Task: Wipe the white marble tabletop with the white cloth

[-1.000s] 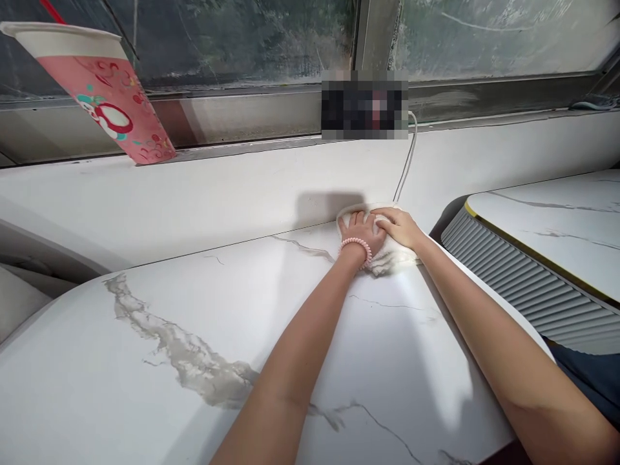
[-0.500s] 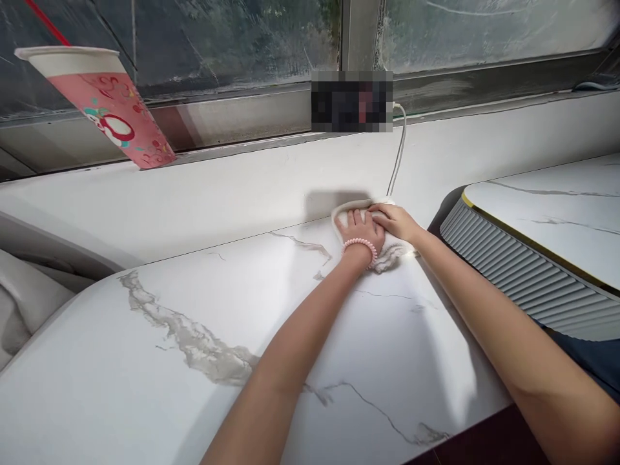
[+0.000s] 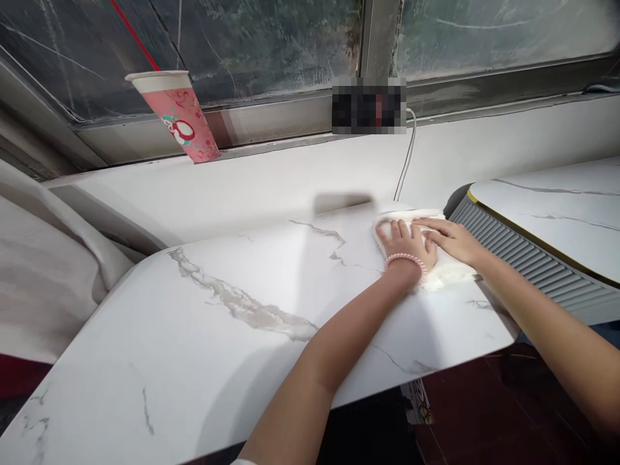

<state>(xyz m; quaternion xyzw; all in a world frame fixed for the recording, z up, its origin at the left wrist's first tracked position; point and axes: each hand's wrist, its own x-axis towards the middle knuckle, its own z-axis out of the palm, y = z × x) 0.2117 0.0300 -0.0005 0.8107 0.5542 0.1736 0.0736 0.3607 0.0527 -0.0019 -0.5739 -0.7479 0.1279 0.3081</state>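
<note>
A white cloth lies bunched on the back right part of the white marble-patterned table. My left hand, with a pink beaded band at the wrist, presses flat on the cloth with its fingers spread. Beside it, my right hand rests on the cloth, fingers stretched out toward the left hand. The cloth's right side reaches the table's right edge, and part of it is hidden under both hands.
On the window ledge stand a pink paper cup with a red straw and a blurred-out dark object with a white cable. To the right is a second marble-topped piece with a ribbed grey side. Pale fabric hangs at left.
Both hands and the cloth have slid right along the table, to its right edge. The view has also shifted, showing more of the table's left end and the floor.
</note>
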